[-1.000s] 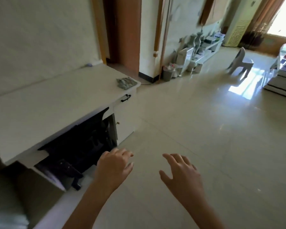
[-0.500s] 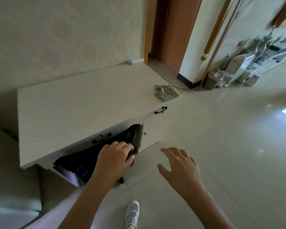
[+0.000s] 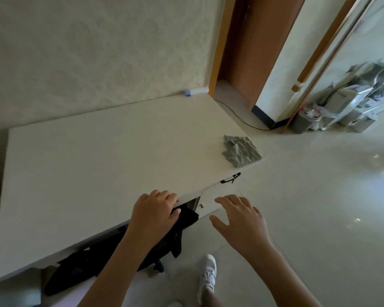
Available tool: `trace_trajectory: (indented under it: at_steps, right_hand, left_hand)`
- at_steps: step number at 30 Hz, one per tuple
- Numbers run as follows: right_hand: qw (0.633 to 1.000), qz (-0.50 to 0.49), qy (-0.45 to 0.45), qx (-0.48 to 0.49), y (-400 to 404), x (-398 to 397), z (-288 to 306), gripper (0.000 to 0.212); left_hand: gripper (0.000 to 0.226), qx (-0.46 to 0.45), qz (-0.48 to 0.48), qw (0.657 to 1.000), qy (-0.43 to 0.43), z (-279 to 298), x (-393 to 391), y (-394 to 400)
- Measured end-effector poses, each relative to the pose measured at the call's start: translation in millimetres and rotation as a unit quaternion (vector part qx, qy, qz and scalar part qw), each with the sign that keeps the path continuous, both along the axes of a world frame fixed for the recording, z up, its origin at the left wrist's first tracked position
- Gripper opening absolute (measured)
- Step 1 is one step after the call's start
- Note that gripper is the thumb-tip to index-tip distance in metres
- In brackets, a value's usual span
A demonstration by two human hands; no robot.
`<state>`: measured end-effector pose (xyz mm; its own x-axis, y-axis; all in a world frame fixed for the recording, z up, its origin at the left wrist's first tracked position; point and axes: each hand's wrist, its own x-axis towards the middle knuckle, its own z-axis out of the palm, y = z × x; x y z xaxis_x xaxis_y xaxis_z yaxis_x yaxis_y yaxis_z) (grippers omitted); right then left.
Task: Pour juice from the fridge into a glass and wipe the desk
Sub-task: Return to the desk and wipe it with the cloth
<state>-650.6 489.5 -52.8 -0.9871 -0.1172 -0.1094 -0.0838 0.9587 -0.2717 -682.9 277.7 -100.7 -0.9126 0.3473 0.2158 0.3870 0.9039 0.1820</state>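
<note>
A white desk (image 3: 93,165) stands against the wall, its top bare except for a crumpled grey cloth (image 3: 241,152) at the right front corner. My left hand (image 3: 155,214) hangs over the desk's front edge with loosely curled fingers, above the back of a black chair (image 3: 186,218); it holds nothing that I can see. My right hand (image 3: 238,220) hovers beside it over the floor, fingers spread and empty. No fridge, juice or glass is in view.
The black chair is tucked under the desk. A drawer with a black handle (image 3: 230,179) sits below the cloth. A doorway (image 3: 248,52) opens at the desk's right end. A bin (image 3: 303,121) and clutter stand farther right. My white shoe (image 3: 206,274) is on the tiled floor.
The view has swung left and down and come closer to the desk. Both hands now hang over its front edge, where before they were over the floor in front of it.
</note>
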Motion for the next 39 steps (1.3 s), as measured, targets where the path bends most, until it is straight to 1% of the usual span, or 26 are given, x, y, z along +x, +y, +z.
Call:
trace_trajectory:
  at_steps: [5,9,13,17,21,25,26,28,31,34,37,39]
  right_hand:
    - [1.000,0.019,-0.009,-0.011,17,-86,-21,0.041]
    - [1.000,0.010,-0.011,-0.004,45,-160,-47,0.040]
    - [0.999,-0.002,-0.039,0.010,81,-229,-80,0.040]
    - [0.994,-0.020,-0.096,0.047,112,-287,-115,0.043]
    - [0.987,-0.043,-0.132,0.078,132,-324,-143,0.045]
    - [0.976,-0.024,-0.186,0.114,136,-339,-165,0.057]
    - [0.975,-0.019,-0.183,0.124,135,-339,-170,0.057]
    - [0.980,-0.014,-0.152,0.127,136,-339,-179,0.050]
    - [0.991,-0.026,-0.114,0.059,142,-347,-184,0.039]
    - [0.995,-0.025,-0.081,-0.050,129,-353,-173,0.032]
    - [0.987,0.026,-0.041,-0.151,81,-345,-155,0.034]
    - [0.975,0.078,-0.061,-0.200,42,-331,-148,0.035]
  left_hand:
    - [0.019,-0.017,0.034,0.999,-0.020,-12,-64,20]
    - [0.020,-0.023,0.046,0.997,-0.050,-25,-130,49]
    - [0.020,-0.041,0.046,0.995,-0.084,-44,-195,82]
    - [0.018,-0.047,0.043,0.993,-0.104,-63,-247,107]
    - [0.017,-0.052,0.054,0.990,-0.123,-77,-274,117]
    - [0.017,-0.052,0.069,0.987,-0.138,-86,-280,113]
    - [0.017,-0.054,0.073,0.986,-0.142,-87,-280,110]
    - [0.016,-0.062,0.083,0.983,-0.148,-89,-277,104]
    - [0.029,-0.068,0.099,0.980,-0.158,-89,-270,95]
    - [0.032,-0.053,0.116,0.980,-0.151,-87,-259,82]
    - [0.029,-0.035,0.142,0.979,-0.143,-86,-244,62]
    - [0.022,-0.027,0.162,0.976,-0.141,-87,-229,43]
